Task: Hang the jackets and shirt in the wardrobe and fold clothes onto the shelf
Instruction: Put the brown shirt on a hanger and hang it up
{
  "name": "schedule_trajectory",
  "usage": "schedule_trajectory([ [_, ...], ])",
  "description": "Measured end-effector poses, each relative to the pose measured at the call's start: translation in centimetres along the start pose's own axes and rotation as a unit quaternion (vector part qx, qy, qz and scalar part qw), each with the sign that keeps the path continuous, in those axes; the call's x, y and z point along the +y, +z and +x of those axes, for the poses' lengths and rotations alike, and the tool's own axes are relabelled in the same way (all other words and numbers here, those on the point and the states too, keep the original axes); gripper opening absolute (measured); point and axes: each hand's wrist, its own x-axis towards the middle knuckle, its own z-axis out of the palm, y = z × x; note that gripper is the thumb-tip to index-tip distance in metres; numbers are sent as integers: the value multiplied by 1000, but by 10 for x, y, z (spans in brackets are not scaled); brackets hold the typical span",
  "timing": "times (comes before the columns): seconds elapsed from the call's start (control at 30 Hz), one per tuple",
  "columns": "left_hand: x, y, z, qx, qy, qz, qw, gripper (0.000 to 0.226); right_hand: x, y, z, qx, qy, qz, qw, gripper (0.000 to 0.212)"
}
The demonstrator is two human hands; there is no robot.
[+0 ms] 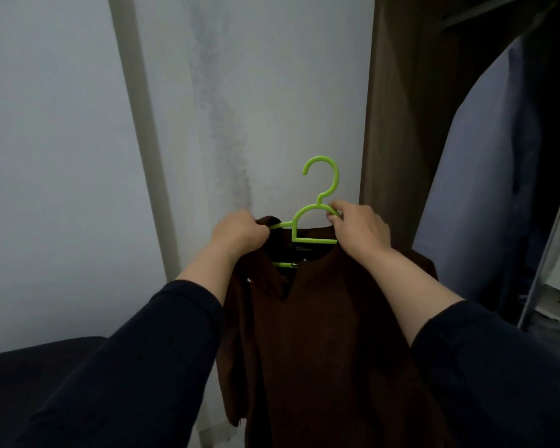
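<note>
Showing a brown garment being held up on a hanger before a pale wall (62,156). At lower left, a dark surface (39,367) fills the corner; a pale vertical strip (143,140) runs up the wall above it. Left hand (240,232), on a dark-sleeved arm, is curled round the left shoulder of the brown garment (320,334) where the hanger's left arm enters the fabric. Lime-green plastic hanger (317,202) stands upright at centre, hook uppermost and free of any rail, its lower bars showing inside the neckline. The garment hangs from it between the forearms, its collar turned out at the left. Right hand (356,229) pinches the hanger's right shoulder arc between thumb and fingers. To the right, the brown wooden wardrobe side panel (398,108) rises beside the hanger; beyond it hangs a blue-grey garment (476,189). A mirrored edge (550,253) slants down at far right.
</note>
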Motion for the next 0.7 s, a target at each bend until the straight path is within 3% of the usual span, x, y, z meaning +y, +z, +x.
schedule_trajectory([
  [0.1,12,-1,-7,-169,-49,-210,962,35,0,-1,0,-1,9,-25,1000,21],
  [0.17,18,4,-6,-202,-48,-281,937,37,-1,-4,1,0,4,-31,1000,21],
  [0.23,20,10,-3,-138,-6,-256,957,23,-1,-8,2,6,-1,-36,999,21],
  [0.3,19,9,-1,-12,40,-192,981,6,0,-14,4,14,-4,-40,999,20],
  [0.37,19,6,1,110,67,-82,988,23,6,-19,4,32,-9,-50,998,20],
  [0.43,22,3,-1,199,89,38,975,35,12,-24,3,57,-27,-61,996,19],
  [0.53,27,8,1,253,109,68,959,31,14,-28,1,62,-47,-81,994,27],
  [0.7,35,27,2,243,93,-23,965,23,14,-30,4,31,-47,-15,998,32],
])
